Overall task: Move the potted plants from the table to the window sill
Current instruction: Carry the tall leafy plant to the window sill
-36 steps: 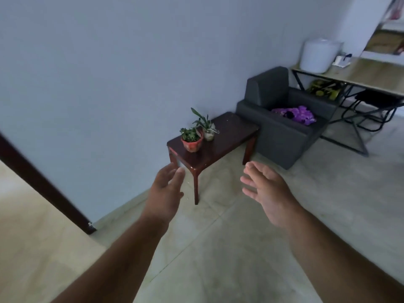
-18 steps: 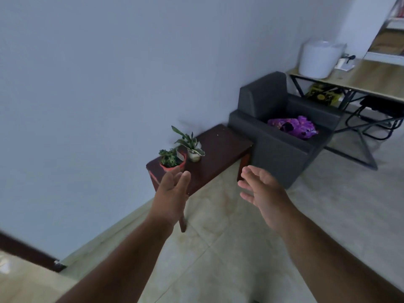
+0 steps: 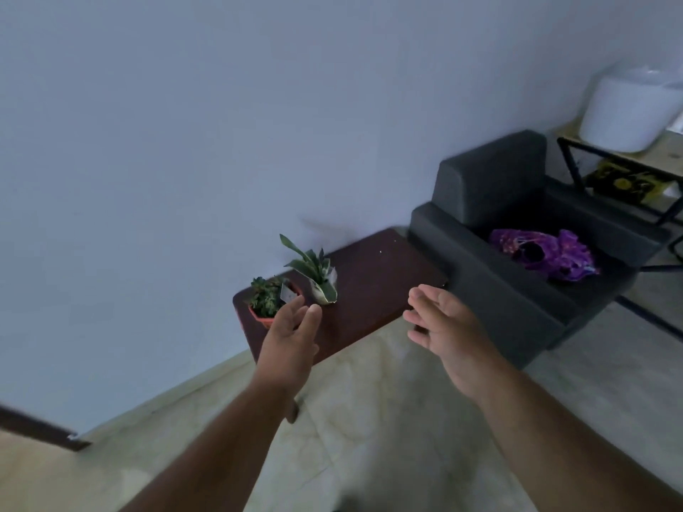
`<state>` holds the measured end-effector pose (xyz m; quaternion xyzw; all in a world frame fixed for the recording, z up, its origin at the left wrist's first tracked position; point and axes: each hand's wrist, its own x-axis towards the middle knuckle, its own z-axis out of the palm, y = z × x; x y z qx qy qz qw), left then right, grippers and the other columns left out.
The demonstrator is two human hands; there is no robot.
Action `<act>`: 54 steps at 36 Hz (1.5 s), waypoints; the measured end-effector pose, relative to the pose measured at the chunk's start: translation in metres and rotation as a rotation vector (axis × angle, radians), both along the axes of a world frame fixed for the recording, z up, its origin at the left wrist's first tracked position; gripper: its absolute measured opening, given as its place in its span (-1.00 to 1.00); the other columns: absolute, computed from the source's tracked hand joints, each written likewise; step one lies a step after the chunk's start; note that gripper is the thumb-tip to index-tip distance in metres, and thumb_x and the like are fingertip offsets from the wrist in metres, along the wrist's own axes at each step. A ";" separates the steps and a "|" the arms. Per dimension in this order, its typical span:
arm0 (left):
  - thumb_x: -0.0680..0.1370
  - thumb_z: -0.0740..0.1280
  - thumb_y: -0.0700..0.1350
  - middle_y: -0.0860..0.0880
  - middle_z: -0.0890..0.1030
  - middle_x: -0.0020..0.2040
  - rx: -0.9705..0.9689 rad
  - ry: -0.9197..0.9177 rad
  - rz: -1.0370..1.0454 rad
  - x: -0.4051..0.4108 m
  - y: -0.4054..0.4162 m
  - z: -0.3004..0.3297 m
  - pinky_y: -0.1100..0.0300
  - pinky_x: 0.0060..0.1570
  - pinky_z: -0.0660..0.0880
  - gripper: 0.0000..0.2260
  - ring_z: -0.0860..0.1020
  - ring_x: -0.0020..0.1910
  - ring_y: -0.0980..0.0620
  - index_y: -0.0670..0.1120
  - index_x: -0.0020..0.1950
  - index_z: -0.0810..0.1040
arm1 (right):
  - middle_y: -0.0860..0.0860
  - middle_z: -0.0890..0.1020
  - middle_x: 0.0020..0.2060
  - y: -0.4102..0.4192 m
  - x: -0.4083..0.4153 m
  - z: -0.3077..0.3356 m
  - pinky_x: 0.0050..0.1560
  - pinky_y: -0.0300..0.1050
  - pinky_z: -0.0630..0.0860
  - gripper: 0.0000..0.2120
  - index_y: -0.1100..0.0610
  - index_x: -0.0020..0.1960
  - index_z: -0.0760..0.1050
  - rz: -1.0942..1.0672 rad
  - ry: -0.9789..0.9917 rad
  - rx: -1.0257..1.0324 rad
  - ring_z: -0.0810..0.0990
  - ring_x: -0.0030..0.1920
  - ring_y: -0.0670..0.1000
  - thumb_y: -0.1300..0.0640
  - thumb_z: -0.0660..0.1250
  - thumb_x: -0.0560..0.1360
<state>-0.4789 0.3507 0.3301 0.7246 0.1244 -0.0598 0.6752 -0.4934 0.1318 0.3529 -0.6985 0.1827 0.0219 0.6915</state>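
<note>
Two leafy potted plants (image 3: 295, 290) on glossy dark wooden table (image 3: 373, 286).

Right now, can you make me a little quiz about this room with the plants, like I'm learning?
1. How many potted plants stand on the dark table?
2. True or false: the left hand grips the red pot.
3. What lies on the grey armchair: A a purple bundle, B a book, C a cat?

Key:
1. Two: the red pot and the pale pot.
2. False; both it and the right hand hold nothing.
3. A, the purple bundle.
</note>
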 end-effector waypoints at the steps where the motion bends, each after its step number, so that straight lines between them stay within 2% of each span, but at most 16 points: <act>1: 0.62 0.31 0.12 -0.01 0.53 0.38 -0.002 0.008 0.006 0.008 -0.001 -0.002 0.07 0.18 0.56 -0.52 0.55 0.28 0.07 0.03 0.51 0.37 | -0.01 0.53 0.34 -0.002 0.009 -0.002 0.30 0.03 0.56 -0.44 0.12 0.53 0.31 0.006 0.001 -0.004 0.60 0.23 -0.07 -0.09 0.30 0.62; 6: 0.62 0.31 0.11 0.01 0.53 0.36 -0.040 0.034 0.054 0.060 -0.013 -0.023 0.01 0.25 0.54 -0.52 0.54 0.28 0.08 0.03 0.51 0.37 | -0.01 0.54 0.31 -0.014 0.073 -0.017 0.22 -0.04 0.58 -0.45 0.12 0.52 0.33 0.036 0.024 -0.014 0.61 0.20 -0.06 -0.08 0.31 0.61; 16: 0.63 0.29 0.07 -0.02 0.51 0.38 -0.049 0.122 0.123 0.168 -0.026 -0.053 -0.09 0.33 0.49 -0.51 0.52 0.32 0.02 0.01 0.54 0.32 | 0.02 0.53 0.35 -0.028 0.194 -0.043 0.31 0.06 0.55 -0.46 0.11 0.52 0.32 0.109 0.111 0.008 0.60 0.23 -0.04 -0.06 0.32 0.61; 23: 0.64 0.29 0.05 -0.06 0.50 0.41 -0.042 0.178 0.182 0.201 -0.029 -0.070 -0.07 0.29 0.51 -0.54 0.52 0.33 -0.01 0.00 0.53 0.34 | 0.03 0.53 0.35 -0.034 0.239 -0.059 0.30 0.05 0.56 -0.44 0.12 0.53 0.32 0.144 0.153 0.002 0.60 0.23 -0.04 -0.06 0.32 0.61; 28: 0.62 0.30 0.08 -0.01 0.52 0.40 -0.007 0.255 0.292 0.228 -0.035 -0.094 -0.08 0.29 0.52 -0.54 0.52 0.33 0.02 0.01 0.51 0.37 | 0.03 0.53 0.34 -0.039 0.288 -0.089 0.30 0.06 0.56 -0.44 0.13 0.53 0.32 0.247 0.220 0.008 0.60 0.23 -0.03 -0.06 0.32 0.61; 32: 0.62 0.30 0.08 0.02 0.58 0.28 0.028 0.310 0.350 0.244 -0.043 -0.106 -0.08 0.26 0.54 -0.56 0.58 0.19 0.10 0.04 0.49 0.40 | 0.02 0.53 0.34 -0.041 0.321 -0.110 0.29 0.05 0.56 -0.45 0.13 0.53 0.33 0.311 0.265 0.016 0.60 0.23 -0.04 -0.05 0.32 0.61; 35: 0.62 0.31 0.09 0.13 0.62 0.14 0.061 0.363 0.399 0.265 -0.051 -0.121 -0.04 0.21 0.57 -0.58 0.59 0.06 0.18 0.04 0.47 0.42 | 0.03 0.53 0.35 -0.043 0.353 -0.130 0.28 0.04 0.56 -0.46 0.13 0.52 0.33 0.368 0.300 0.023 0.59 0.23 -0.03 -0.04 0.32 0.62; 38: 0.64 0.29 0.06 0.21 0.67 -0.05 0.088 0.399 0.412 0.281 -0.055 -0.136 0.03 0.10 0.59 -0.72 0.59 -0.12 0.22 0.10 0.34 0.48 | 0.03 0.52 0.36 -0.041 0.374 -0.150 0.29 0.05 0.56 -0.46 0.13 0.53 0.32 0.426 0.330 0.019 0.59 0.24 -0.03 -0.03 0.32 0.62; 39: 0.64 0.29 0.07 0.20 0.66 0.01 0.106 0.416 0.418 0.286 -0.057 -0.141 0.02 0.13 0.59 -0.70 0.60 -0.09 0.20 0.11 0.37 0.46 | 0.03 0.52 0.36 -0.040 0.380 -0.157 0.29 0.05 0.55 -0.46 0.13 0.53 0.32 0.443 0.339 0.015 0.59 0.24 -0.03 -0.03 0.32 0.62; 42: 0.60 0.29 0.16 0.07 0.54 0.36 0.128 0.453 0.435 0.307 -0.056 -0.176 -0.10 0.34 0.48 -0.52 0.55 0.24 0.05 0.12 0.50 0.36 | 0.04 0.53 0.36 -0.034 0.411 -0.192 0.27 0.03 0.56 -0.45 0.13 0.53 0.32 0.502 0.371 0.002 0.59 0.23 -0.03 -0.04 0.32 0.62; 47: 0.61 0.26 0.15 0.03 0.48 0.41 0.111 0.514 0.447 0.331 -0.055 -0.220 -0.13 0.40 0.42 -0.53 0.48 0.35 0.00 0.11 0.51 0.34 | 0.05 0.54 0.37 -0.023 0.435 -0.237 0.30 0.07 0.55 -0.46 0.12 0.53 0.32 0.556 0.423 -0.010 0.58 0.27 0.00 -0.04 0.32 0.62; 51: 0.64 0.22 0.14 -0.01 0.45 0.47 0.100 0.551 0.435 0.357 -0.052 -0.264 -0.13 0.43 0.39 -0.52 0.45 0.39 -0.01 0.06 0.54 0.30 | 0.01 0.53 0.35 -0.011 0.454 -0.280 0.23 -0.02 0.55 -0.47 0.11 0.53 0.32 0.581 0.461 -0.037 0.58 0.26 -0.02 -0.04 0.31 0.62; 54: 0.66 0.18 0.13 -0.01 0.41 0.50 0.109 0.560 0.422 0.373 -0.051 -0.282 0.00 0.40 0.39 -0.50 0.44 0.36 0.02 0.02 0.58 0.27 | -0.04 0.54 0.25 -0.002 0.462 -0.306 0.20 -0.07 0.55 -0.50 0.11 0.52 0.34 0.575 0.465 -0.059 0.58 0.24 -0.03 -0.02 0.30 0.63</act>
